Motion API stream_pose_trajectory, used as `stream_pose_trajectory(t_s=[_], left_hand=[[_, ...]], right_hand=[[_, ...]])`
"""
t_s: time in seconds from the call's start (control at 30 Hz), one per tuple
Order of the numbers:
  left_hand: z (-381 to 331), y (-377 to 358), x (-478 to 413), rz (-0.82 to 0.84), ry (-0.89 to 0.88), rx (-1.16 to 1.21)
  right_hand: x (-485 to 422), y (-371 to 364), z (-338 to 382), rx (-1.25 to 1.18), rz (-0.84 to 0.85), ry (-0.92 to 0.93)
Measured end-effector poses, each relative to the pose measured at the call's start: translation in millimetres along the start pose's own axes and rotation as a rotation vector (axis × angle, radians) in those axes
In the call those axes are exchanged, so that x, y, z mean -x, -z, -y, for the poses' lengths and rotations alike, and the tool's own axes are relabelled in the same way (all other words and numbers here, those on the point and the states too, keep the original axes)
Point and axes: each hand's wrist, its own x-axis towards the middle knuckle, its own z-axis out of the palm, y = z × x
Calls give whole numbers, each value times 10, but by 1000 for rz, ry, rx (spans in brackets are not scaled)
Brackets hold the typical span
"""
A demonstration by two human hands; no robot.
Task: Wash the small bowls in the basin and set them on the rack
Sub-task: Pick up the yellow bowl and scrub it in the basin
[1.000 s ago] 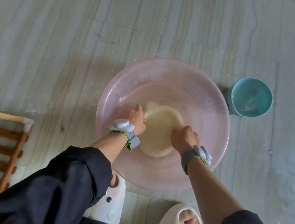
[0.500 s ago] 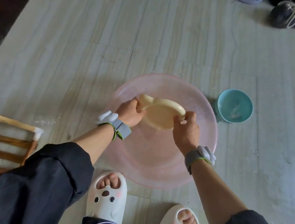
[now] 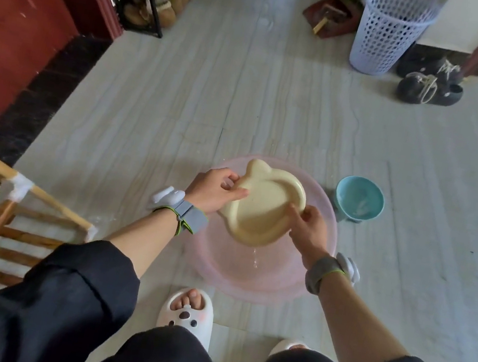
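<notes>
The left hand (image 3: 214,189) and right hand (image 3: 307,228) are gripping the cream bowl (image 3: 260,213) by opposite rims, holding it tilted over the pink basin (image 3: 245,284) — water (image 3: 254,258) is dripping off. Letting it drain fully before swinging left to the wooden rack (image 3: 37,193) is looking wise.

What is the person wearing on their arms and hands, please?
The left hand and right hand are bare. The left wrist strap and right wrist strap are grey edged in green, each bearing a white lobed device. Dark sleeves end near the elbows.
</notes>
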Motion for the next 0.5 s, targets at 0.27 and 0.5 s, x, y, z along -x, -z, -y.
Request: stream_pose_trajectory(t_s=[0.27,0.5], left_hand=[[32,24,162,98,266,812],[59,-126,260,145,312,815]], right_hand=[[48,-81,15,-275,36,-181],[120,-205,110,-678,132,-406]])
